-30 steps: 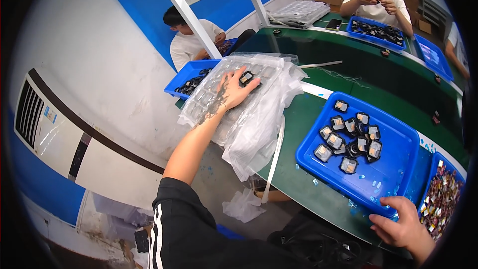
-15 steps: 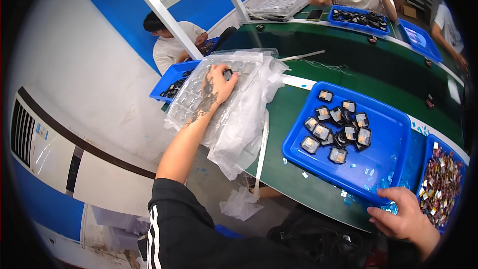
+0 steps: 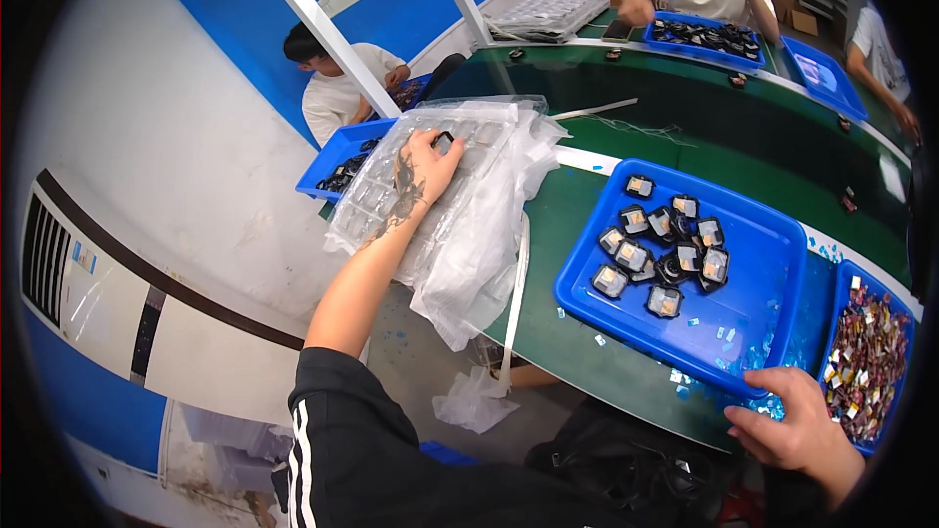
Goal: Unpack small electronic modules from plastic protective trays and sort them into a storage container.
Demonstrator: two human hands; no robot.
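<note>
Blue trays [image 3: 763,235] x4, hands [image 3: 425,164] x2

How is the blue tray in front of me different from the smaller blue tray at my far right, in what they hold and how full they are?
The blue tray is larger and holds a loose cluster of small black square parts, with much bare floor; the smaller blue tray is packed with tiny mixed-colour pieces. The right hand rests at the larger tray's near corner. Both are blue plastic on the green bench.

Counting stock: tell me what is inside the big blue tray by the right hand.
The blue tray holds about a dozen small black square parts clustered at its left, plus scattered light-blue scraps. Anything under the cluster is hidden.
</note>
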